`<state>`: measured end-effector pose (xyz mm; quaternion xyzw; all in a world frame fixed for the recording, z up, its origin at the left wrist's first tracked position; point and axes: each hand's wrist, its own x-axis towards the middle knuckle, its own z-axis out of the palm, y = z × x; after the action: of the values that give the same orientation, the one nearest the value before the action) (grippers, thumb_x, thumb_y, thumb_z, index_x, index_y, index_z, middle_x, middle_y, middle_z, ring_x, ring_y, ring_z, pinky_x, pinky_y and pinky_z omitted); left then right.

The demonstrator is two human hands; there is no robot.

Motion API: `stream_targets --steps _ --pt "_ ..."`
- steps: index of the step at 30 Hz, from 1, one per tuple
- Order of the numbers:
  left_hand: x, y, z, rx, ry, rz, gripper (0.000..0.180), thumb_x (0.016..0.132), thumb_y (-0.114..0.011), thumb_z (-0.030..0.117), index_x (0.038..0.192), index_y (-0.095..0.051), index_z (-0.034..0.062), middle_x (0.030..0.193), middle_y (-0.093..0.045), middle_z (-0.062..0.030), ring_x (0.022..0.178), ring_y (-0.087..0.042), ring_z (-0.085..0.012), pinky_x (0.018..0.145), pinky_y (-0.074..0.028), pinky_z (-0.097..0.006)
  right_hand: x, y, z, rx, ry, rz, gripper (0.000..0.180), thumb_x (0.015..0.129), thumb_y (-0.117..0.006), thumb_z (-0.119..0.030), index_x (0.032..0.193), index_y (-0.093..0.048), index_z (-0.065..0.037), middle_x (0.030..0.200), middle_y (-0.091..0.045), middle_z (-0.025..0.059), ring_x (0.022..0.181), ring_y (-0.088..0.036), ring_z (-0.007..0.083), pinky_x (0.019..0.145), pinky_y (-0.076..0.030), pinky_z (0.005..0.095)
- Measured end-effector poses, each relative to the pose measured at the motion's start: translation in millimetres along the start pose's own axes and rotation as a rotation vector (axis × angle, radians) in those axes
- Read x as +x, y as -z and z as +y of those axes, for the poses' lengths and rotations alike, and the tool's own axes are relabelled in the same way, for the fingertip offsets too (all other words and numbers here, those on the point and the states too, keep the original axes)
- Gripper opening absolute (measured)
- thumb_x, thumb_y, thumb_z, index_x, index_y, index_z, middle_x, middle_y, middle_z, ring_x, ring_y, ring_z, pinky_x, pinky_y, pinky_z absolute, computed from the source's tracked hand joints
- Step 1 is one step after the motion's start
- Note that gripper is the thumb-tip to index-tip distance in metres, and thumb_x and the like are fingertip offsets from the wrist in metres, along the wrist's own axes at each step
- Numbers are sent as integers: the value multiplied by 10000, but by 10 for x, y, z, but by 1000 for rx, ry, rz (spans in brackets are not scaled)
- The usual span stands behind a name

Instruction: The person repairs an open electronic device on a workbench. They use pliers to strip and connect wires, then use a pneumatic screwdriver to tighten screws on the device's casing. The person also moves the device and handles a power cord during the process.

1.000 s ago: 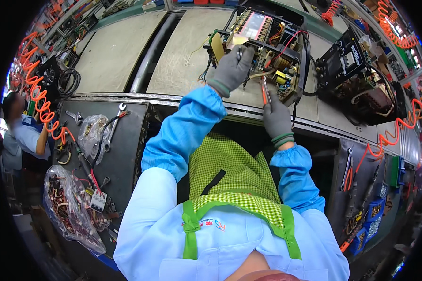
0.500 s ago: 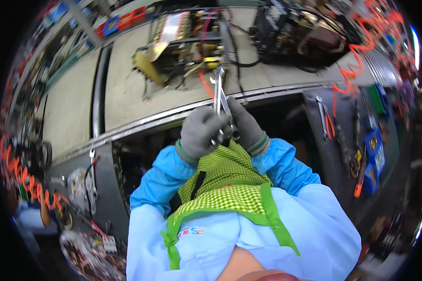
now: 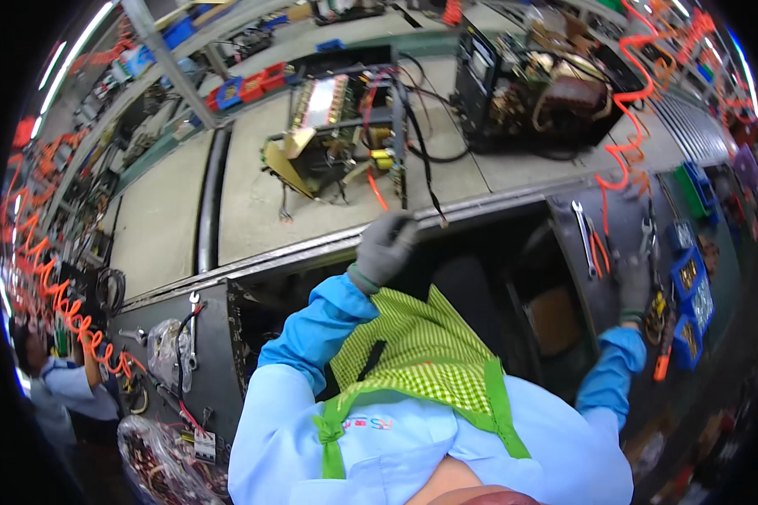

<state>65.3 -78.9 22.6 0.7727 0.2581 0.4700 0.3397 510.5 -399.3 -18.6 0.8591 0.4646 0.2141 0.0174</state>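
My left hand (image 3: 383,250), in a grey glove, is at the front edge of the bench with its fingers curled. What it holds, if anything, is hidden. A machine frame with a coil and cables (image 3: 324,118) stands on the bench beyond it. My right hand (image 3: 634,282), gloved in grey too, is over the dark side table on the right, and its fingers are blurred. A silver wrench (image 3: 648,237) lies just past its fingertips. To its left are a combination wrench (image 3: 582,238) and orange-handled pliers (image 3: 598,250). An orange-handled tool (image 3: 664,358) lies nearer me.
Blue bins (image 3: 690,290) of small parts line the right table. A black-cased machine (image 3: 535,97) stands at the back right. Orange coiled hoses (image 3: 627,101) hang nearby. The left table carries a wrench (image 3: 194,332) and plastic bags (image 3: 164,349). A person (image 3: 72,374) is at far left.
Both hands were together in front of me, holding a wrench and another metal tool. They have parted: the right has moved out to the side table, while the left stays near the bench edge.
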Motion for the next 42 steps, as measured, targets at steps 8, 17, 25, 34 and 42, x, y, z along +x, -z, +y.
stream_targets --steps 8,17,25,34,42 --pt "474 567 -915 -636 797 201 306 946 -513 328 1089 -578 64 883 -604 -38 662 -525 -91 548 -400 -217 458 208 400 -120 -738 -600 431 893 -499 -419 1222 -536 -144 1297 -491 202 1147 -522 385 917 -451 492" --pt "852 399 -1287 -593 779 479 315 943 -541 366 978 -585 55 797 -602 -44 573 -538 -99 443 -376 -230 796 1508 -2961 1214 551 -118 349 780 -625 -93 1123 -593 -34 1038 -616 155 997 -586 310 890 -460 377" --pt "1038 716 -1365 -8 676 73 405 908 -558 387 962 -629 -8 795 -645 -155 685 -643 -250 630 -512 -376 1300 938 -5362 2064 -91 -244 347 975 -486 -246 1256 -488 -43 1075 -577 91 937 -568 183 799 -496 328" --pt "1086 774 -1328 203 545 -62 352 939 -500 330 1057 -582 8 829 -651 -129 734 -644 -230 664 -508 -359 1691 536 -5818 2453 -466 -413 264 960 -546 -332 1058 -592 -92 906 -622 35 768 -587 151 651 -492 277" --pt "1133 779 -1239 -130 760 -61 389 940 -500 368 999 -592 -5 794 -650 -104 668 -635 -203 623 -510 -341 1850 619 -5720 2617 -571 -775 209 940 -579 -338 859 -590 -146 630 -476 -66 504 -401 48 414 -331 212"
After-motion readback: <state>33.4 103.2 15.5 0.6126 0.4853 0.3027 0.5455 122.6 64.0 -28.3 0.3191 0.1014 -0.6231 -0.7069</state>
